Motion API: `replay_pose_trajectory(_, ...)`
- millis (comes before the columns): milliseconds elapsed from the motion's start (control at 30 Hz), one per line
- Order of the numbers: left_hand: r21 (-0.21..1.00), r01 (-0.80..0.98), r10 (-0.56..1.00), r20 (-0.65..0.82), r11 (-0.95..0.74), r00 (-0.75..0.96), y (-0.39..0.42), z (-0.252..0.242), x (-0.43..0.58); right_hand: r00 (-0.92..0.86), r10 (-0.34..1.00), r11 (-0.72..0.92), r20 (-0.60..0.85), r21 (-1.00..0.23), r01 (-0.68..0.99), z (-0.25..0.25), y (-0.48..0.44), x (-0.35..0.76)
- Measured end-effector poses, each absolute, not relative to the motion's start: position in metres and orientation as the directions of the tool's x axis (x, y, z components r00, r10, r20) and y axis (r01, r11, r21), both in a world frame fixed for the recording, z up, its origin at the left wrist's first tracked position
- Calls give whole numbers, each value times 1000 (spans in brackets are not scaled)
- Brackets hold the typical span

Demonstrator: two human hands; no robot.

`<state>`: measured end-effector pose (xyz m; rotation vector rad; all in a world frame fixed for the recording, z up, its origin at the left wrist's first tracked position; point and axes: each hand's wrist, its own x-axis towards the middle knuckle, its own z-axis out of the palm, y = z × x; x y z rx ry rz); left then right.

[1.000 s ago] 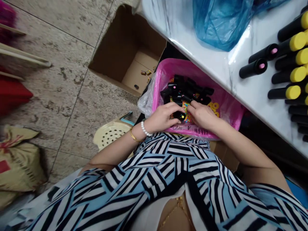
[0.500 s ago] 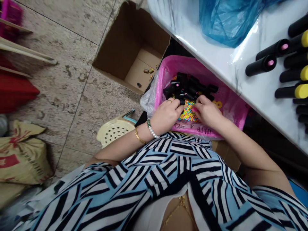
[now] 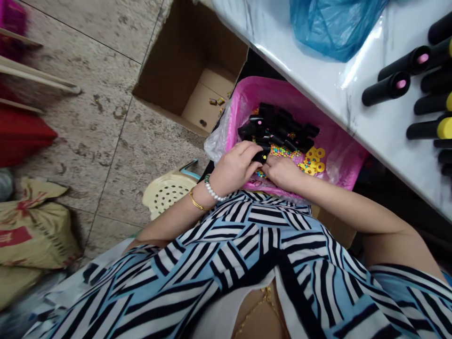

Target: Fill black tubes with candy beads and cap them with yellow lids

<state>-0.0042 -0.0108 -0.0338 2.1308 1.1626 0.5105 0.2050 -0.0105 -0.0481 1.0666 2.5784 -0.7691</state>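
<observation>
Nearest the viewer is the person's striped top (image 3: 261, 221), with both forearms reaching forward from it. The left hand (image 3: 235, 165), a beaded bracelet (image 3: 213, 189) at its wrist, is clamped on a black tube (image 3: 261, 157), thumb and fingers on opposite sides. This tube is over the near left part of a pink basin (image 3: 278, 89), and a yellow spot shows at its end. The right hand (image 3: 284, 173) is close against the left; its fingertips are bent in at the tube's end, and whether they grip anything cannot be determined. To its right lie yellow rings (image 3: 319, 153). Multicoloured beads (image 3: 282, 151) lie just beyond the hands, with a heap of black tubes (image 3: 282, 125) farther in.

Left of the basin stands a cream stool (image 3: 169, 193) with a perforated seat. Farther left is a printed sack (image 3: 38, 230). Beyond the basin, at far left, an open cardboard box (image 3: 169, 66) contains small pieces (image 3: 213, 101). At far right, a marbled table (image 3: 318, 87) carries a blue plastic bag (image 3: 335, 28) and yellow-capped tubes (image 3: 425, 131).
</observation>
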Motion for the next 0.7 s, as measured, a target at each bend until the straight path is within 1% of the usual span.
replay_pose_trajectory(67, 720, 568, 865, 88, -399, 495, -10, -30, -8, -682, 645, 455, -345, -544, 705, -55, -9, 206)
replay_pose_trajectory(100, 728, 558, 872, 114, -399, 476, -9, -28, -11, -673, 681, 382, -289, -645, 662, -56, -7, 209)
replay_pose_trajectory(167, 743, 538, 882, 150, -399, 447, -8, -25, -17, -645, 744, 245, -175, -826, 507, -54, -3, 218)
replay_pose_trajectory(233, 755, 519, 885, 173, -401, 433, -9, -24, -22, -614, 780, 133, -122, -926, 353, -48, 1, 228)
replay_pose_trajectory(300, 763, 501, 880, 183, -409, 439, -9, -25, -24, -609, 783, 65, -130, -955, 288, -41, 5, 238)
replay_pose_trajectory(433, 778, 459, 852, 181, -430, 491, -14, -26, -19, -571, 802, 38, -178, -937, 347, -30, 9, 247)
replay_pose_trajectory(533, 812, 412, 852, 186, -414, 490, -16, -20, -13, -542, 821, 7, -179, -946, 324, -12, 7, 248)
replay_pose_trajectory(600, 833, 371, 856, 211, -410, 472, -16, -13, -10, -523, 840, 27, -145, -952, 306, 7, 4, 249)
replay_pose_trajectory(700, 841, 321, 847, 262, -436, 462, -13, -6, -5, -483, 874, 122, -54, -938, 324, 31, 1, 254)
